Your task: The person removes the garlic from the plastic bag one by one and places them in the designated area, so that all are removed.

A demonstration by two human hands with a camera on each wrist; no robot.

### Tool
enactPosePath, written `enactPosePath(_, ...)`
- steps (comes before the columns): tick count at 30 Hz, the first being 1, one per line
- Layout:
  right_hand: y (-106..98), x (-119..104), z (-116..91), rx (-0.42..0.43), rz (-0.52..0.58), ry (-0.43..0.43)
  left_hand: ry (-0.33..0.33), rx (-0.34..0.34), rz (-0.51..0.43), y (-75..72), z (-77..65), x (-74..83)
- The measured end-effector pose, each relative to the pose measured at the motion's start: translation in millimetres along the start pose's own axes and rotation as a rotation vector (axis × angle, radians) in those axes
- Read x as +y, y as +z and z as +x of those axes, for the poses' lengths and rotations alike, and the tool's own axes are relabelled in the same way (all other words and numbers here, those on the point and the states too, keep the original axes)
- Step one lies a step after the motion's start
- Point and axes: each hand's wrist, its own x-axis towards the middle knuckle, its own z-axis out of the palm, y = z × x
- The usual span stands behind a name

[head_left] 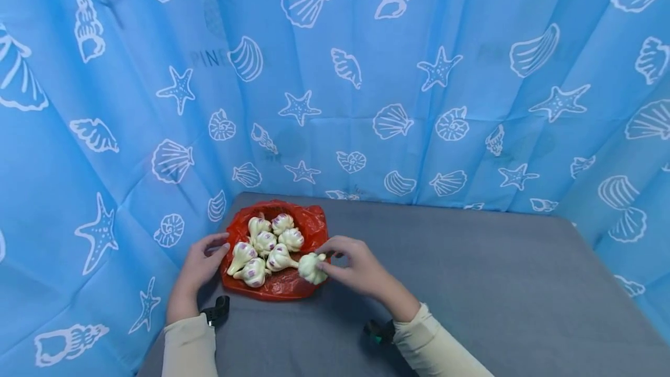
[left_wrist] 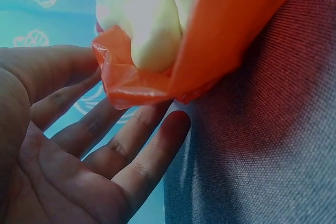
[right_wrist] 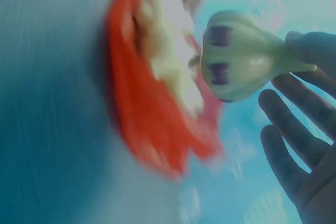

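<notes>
— Two cream fabric sleeves are nearest you. How do your hands lie beyond them?

— Your left hand has its fingers loosely extended at the left rim of a red crinkled plastic bag; they seem to touch it without gripping. Your right hand pinches a pale purple-marked garlic bulb by its tapered stem, the other fingers spread and holding nothing.

— Where do you have that bulb?

— At the bag's right side, root end turned toward the bag; you cannot tell whether it touches the plastic.

— How should it handle for you?

— Probably light and firm, with smooth, slightly slippery skin. The stem gives you a narrow hold; the round body, a surer one. Take the thin, floppy bag by its rim.

— And farther off?

— Seven similar bulbs in the bag, near the far-left corner of the grey cloth-topped table; past its far edge, a blue shell-printed curtain.
</notes>
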Motion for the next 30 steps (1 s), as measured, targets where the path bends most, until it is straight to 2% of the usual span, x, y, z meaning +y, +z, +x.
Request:
enactPosePath(3, -42.3, 17.9, -16.6, 0.063, -0.084, 0.035, -0.010, -0.004, -0.008, 1.1, -0.8, -0.4)
enactPosePath(7, -96.6, 53.9, -45.2, 0.150, -0.226, 0.154, -0.014, -0.006, -0.021, 0.5, -0.2, -2.4)
enactPosePath(10, -128.5, 82.9, -65.7, 0.213, -0.325, 0.262, -0.011, -0.005, -0.021, -1.3, -0.5, -6.0)
enactPosePath(14, -158.7, 111.2, -86.4, 0.243, -0.404, 0.381, -0.024, -0.004, -0.012, -3.1, -4.9, -11.0)
enactPosePath(17, -173.7, 122.6, -98.6, 0.252, -0.439, 0.446, -0.042, -0.009, -0.012, -2.4, -7.6, -11.7)
enactPosePath(21, -183.9, 129.3, -109.4, 0.266, -0.457, 0.493, -0.043, -0.015, -0.022, -0.1, -7.1, -8.6)
enactPosePath(30, -187.0, 119.7, -113.2, 0.237, -0.435, 0.532, -0.037, -0.029, -0.017, 0.2, 0.2, -2.0)
